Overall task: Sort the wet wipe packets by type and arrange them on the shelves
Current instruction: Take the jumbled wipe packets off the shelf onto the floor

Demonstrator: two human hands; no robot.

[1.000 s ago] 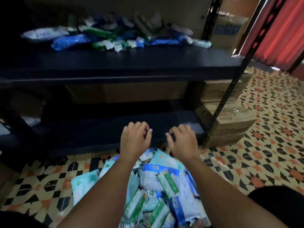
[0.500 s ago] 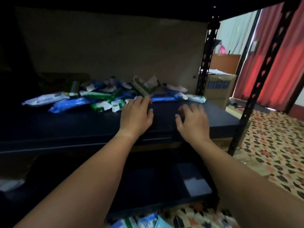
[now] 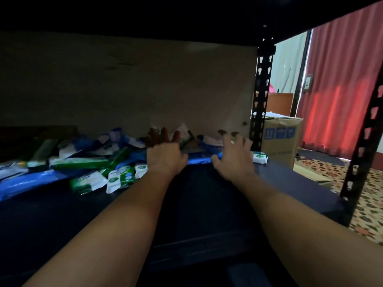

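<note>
I have both arms stretched out over the dark shelf (image 3: 290,183), reaching toward its back edge. My left hand (image 3: 165,156) is spread, its fingers (image 3: 164,134) straight and fanned over the pile of wet wipe packets (image 3: 103,162); it holds nothing that I can see. My right hand (image 3: 234,160) is also spread, fingers (image 3: 224,139) slightly hooked at the tips, hovering over or resting on a long blue packet (image 3: 199,160) that lies between the two hands; I cannot tell whether it actually touches.

The packets lie in a loose, unsorted heap along the back of the shelf, from the left edge to the back right corner. In the mix I see a long green packet (image 3: 80,162), a big blue one (image 3: 31,184) toward the left front of the heap, and several small green-and-white sachets (image 3: 122,179) nearest me. One small white-and-green packet (image 3: 260,157) sits just beside my right hand near the right edge.

Past the black perforated upright (image 3: 262,96) at the back right corner stands a cardboard box (image 3: 279,141) on the patterned floor (image 3: 369,204), with a red curtain (image 3: 342,90) behind it. Another shelf board overhead is in deep shadow.
</note>
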